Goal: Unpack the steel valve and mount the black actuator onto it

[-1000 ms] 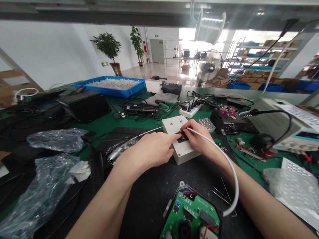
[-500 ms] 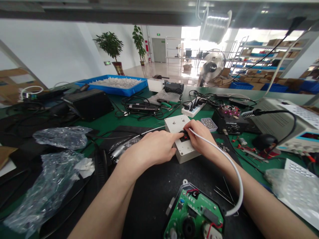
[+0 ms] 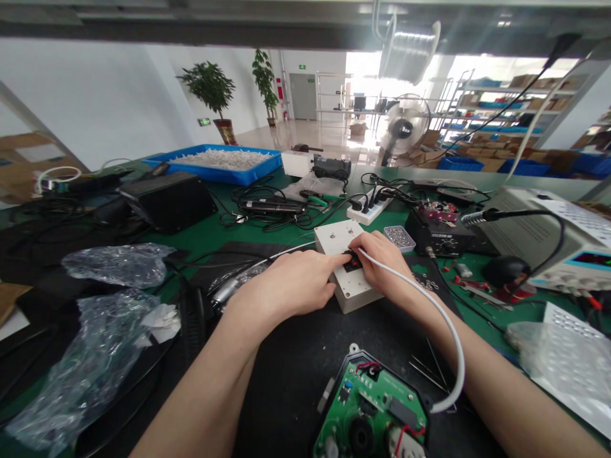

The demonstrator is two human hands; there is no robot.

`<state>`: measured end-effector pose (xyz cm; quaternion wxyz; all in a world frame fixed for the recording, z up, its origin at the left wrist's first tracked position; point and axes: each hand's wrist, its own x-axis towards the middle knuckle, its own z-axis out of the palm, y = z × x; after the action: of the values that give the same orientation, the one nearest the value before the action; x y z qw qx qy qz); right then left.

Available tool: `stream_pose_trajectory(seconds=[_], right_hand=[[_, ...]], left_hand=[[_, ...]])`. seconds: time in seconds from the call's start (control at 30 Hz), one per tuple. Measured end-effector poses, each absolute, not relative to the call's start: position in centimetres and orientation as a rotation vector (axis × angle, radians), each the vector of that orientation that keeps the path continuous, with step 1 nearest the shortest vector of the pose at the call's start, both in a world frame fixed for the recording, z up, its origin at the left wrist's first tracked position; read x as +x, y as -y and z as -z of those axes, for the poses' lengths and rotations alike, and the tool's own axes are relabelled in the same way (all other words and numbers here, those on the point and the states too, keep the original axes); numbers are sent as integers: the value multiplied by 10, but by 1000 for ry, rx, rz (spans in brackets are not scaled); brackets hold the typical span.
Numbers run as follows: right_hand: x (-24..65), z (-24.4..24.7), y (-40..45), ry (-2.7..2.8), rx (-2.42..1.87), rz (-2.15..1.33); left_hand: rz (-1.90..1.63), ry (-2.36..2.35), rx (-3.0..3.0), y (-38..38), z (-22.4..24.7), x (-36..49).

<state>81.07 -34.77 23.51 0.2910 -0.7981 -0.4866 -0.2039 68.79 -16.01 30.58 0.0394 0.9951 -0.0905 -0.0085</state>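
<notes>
A pale box [image 3: 359, 292] with toggle switches lies on the black mat, and a black part [image 3: 352, 262] is set in its top. My left hand [image 3: 305, 280] reaches in from the left, its index finger pressing on the black part and its other fingers curled. From the right, my right hand [image 3: 382, 257] pinches the end of a white cable [image 3: 442, 308] at the black part; the tip is hidden by the fingers. That cable curves down to an open housing with a green circuit board [image 3: 377, 413] nearest me.
Metal rods [image 3: 429, 375] lie right of the housing. A small tray of screws [image 3: 400, 237], a power strip [image 3: 370, 207] and a bench instrument [image 3: 563, 235] stand beyond and right. Plastic bags [image 3: 90, 356] lie left; a blue tray [image 3: 229, 172] sits behind.
</notes>
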Motion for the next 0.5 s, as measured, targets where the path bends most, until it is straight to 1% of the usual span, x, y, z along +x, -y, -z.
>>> stream_pose_trajectory(seconds=[0.2, 0.27, 0.37, 0.43, 0.5], right_hand=[[812, -234, 346, 1261, -2095, 537], [811, -233, 345, 1228, -2080, 545], [810, -231, 344, 1203, -2060, 554], [808, -232, 344, 1202, -2060, 560], [807, -233, 344, 1204, -2071, 572]], left_hand=[[-34, 263, 2949, 150, -305, 697], [-192, 164, 2921, 150, -296, 709], [-531, -28, 2920, 156, -274, 730], [-629, -66, 2928, 163, -259, 742], [-640, -26, 2941, 166, -247, 748]])
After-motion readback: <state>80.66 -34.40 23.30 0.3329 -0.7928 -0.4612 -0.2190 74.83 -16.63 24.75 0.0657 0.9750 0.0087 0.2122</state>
